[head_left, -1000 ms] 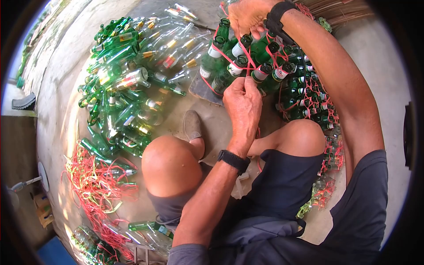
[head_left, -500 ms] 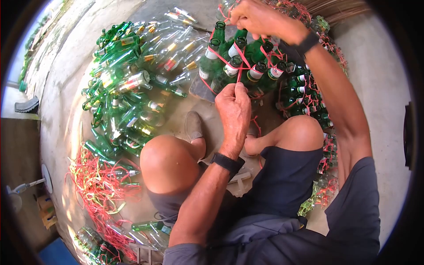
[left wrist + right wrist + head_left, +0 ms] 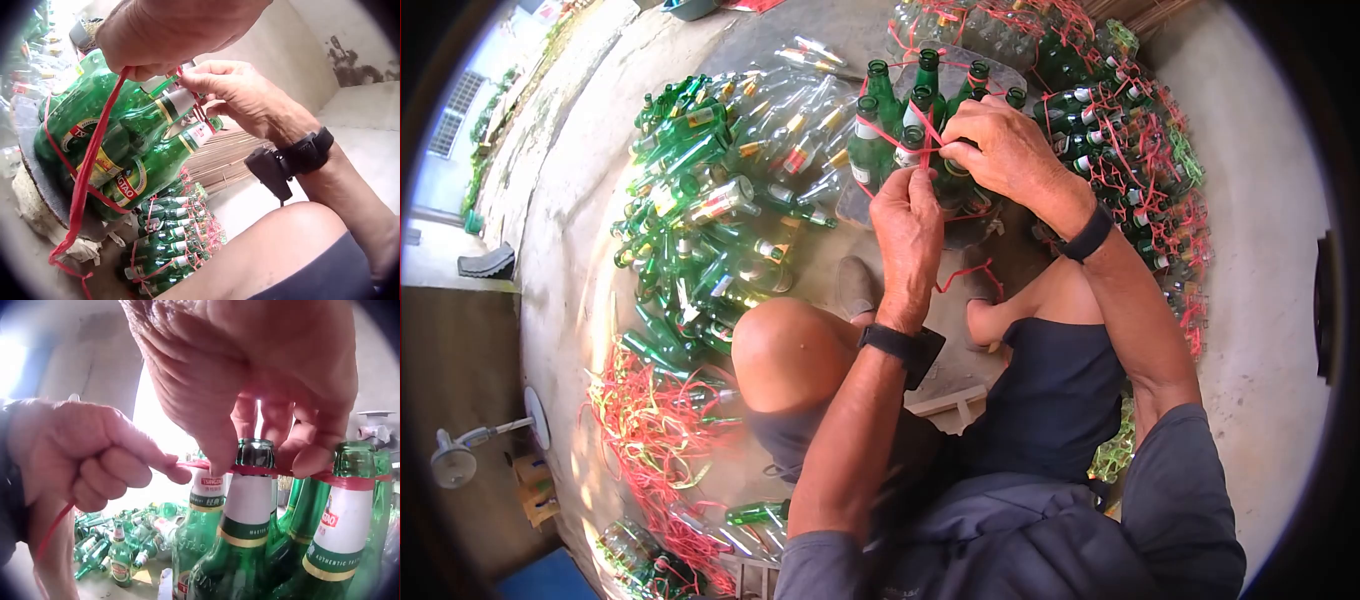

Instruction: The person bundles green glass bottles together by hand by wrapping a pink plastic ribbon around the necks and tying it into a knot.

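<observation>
A bundle of green beer bottles stands upright on a grey board, with red plastic strap looped round the bodies and necks. My left hand pinches the strap at the near side of the bundle, fist curled, a loose tail hanging below it. My right hand is over the bottle necks, its thumb and fingers on the strap. Close up in the right wrist view, the right thumb and fingers lie about a bottle neck where the strap crosses. Left fingertips hold the strap close beside it.
Loose green and clear bottles are piled on the left. Below them lies a heap of red and yellow-green straps. Tied bottle bundles line the right side. A white fan stands at the far left.
My right hand has come down from beyond the bundle toward my left hand, onto the necks. The left hand keeps its pinch on the strap. The head view has shifted, showing more floor behind.
</observation>
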Motion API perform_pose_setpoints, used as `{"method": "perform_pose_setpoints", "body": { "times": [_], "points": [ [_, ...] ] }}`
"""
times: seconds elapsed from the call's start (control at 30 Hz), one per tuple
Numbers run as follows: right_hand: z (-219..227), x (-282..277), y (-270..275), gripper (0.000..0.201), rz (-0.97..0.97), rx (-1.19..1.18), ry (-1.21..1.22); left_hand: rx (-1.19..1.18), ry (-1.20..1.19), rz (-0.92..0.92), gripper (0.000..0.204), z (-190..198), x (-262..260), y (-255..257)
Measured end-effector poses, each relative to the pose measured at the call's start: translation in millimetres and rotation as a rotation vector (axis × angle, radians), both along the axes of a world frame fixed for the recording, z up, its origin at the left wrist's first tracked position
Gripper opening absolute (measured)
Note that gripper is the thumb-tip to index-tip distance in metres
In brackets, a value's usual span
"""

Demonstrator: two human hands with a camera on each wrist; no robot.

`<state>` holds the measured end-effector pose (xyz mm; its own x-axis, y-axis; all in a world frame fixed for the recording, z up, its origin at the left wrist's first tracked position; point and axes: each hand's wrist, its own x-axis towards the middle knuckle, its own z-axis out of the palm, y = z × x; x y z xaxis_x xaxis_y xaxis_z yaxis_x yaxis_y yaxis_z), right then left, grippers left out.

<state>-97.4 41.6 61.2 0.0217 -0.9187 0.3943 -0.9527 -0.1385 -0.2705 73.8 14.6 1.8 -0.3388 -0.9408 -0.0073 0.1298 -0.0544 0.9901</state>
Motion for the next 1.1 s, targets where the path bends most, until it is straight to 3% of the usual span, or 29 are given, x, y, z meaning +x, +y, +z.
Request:
{"method": "perform_pose_setpoints", "body": {
  "times": [0.3,0.53,0.77,1.1],
  "points": [
    [-11.2,1.1,-4.0,0.017,-0.065,0.009,-0.031,0.013,-0.075,-0.154,0.025,1.7,13.1,-14.8],
    [-16.1,1.8,-4.5,0.019,-0.077,-0.005,-0.022,0.028,-0.151,-0.077,0.026,15.8,13.1,-16.0],
    [-14.1,6.3,-7.5,0.019,-0.129,0.056,-0.061,-0.078,-0.162,0.004,0.029,5.5,5.4,-16.6],
    [-19.9,13.9,-12.0,0.017,-0.168,-0.062,-0.019,-0.182,-0.236,0.007,0.027,-2.5,14.1,-12.0]
  ]
}}
